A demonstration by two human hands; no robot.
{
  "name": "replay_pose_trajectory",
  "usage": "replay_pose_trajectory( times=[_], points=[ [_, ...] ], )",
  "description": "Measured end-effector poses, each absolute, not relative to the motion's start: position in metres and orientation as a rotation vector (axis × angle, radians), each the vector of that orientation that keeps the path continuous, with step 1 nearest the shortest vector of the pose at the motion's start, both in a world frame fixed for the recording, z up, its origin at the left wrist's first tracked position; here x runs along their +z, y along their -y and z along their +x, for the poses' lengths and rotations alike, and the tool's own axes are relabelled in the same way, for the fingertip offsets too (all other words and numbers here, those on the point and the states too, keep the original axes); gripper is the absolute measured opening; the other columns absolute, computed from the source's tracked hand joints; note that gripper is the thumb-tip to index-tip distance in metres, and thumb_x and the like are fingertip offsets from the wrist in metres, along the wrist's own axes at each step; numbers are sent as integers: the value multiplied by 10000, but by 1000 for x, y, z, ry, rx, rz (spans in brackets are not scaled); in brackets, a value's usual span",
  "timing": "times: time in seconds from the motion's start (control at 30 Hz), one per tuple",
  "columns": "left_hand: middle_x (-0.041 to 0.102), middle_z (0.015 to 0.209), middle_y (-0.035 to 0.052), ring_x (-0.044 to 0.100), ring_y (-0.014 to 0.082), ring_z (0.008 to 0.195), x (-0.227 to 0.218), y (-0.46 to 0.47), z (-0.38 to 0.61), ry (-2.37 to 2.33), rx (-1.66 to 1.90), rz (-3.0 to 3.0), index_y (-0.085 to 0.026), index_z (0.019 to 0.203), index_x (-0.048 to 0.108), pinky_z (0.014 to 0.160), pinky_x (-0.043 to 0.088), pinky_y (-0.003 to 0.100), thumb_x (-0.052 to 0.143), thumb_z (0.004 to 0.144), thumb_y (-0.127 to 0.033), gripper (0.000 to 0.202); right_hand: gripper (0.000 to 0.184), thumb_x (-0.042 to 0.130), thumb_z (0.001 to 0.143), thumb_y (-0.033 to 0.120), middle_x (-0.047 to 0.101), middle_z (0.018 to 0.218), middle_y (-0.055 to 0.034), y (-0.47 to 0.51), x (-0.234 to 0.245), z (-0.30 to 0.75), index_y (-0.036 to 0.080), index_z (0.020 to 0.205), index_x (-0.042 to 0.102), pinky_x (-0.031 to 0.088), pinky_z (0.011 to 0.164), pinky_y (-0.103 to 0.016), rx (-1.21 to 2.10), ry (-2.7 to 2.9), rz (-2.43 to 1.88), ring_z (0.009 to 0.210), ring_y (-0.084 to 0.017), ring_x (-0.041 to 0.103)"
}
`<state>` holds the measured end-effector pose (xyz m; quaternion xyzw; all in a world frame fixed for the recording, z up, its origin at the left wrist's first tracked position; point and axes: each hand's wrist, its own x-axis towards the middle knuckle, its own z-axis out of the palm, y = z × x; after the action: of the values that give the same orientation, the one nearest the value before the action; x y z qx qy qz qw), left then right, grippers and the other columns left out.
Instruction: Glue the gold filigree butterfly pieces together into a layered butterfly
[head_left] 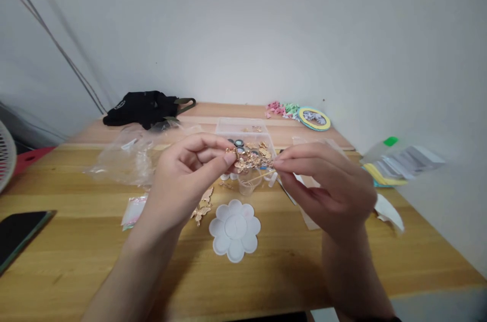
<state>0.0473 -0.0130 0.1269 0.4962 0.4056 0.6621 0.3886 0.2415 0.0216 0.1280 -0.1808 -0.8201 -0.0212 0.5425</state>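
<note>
My left hand (194, 167) pinches a small gold metal charm (231, 152) between thumb and fingers. My right hand (323, 180) is closed in a pinch at about the same height, its fingertips touching the right end of the cluster of gold pieces. What exactly it grips is hidden. Behind and between the hands, more gold charms (262, 148) lie in a clear plastic box (224, 124) with small dark round pots (239, 143). Below the hands sits a white flower-shaped palette (235, 228). Gold butterfly-like pieces (202, 208) lie beside my left wrist, and a small clear cup (246, 187) stands behind the palette.
Crumpled clear plastic bags (122, 157) and a black cloth bag (144, 109) are at the left. A dark phone-like slab (21, 236) lies at the left edge. Pink and green bits (277, 108), a yellow-rimmed round holder (321, 124) and plastic packets (403, 165) are at the right.
</note>
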Motion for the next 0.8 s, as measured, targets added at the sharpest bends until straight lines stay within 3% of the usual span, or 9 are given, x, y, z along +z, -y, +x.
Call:
replay_pose_trajectory(
  times=[0.8],
  points=[
    [721,682,-9,714,132,589,132,13,47,-774,1467,1000,-160,712,715,644,602,215,751,714,-148,38,213,655,772,6,730,813,-13,-22,128,239,207,839,673,565,680,-286,-92,1884,-408,758,-145,678]
  ],
)
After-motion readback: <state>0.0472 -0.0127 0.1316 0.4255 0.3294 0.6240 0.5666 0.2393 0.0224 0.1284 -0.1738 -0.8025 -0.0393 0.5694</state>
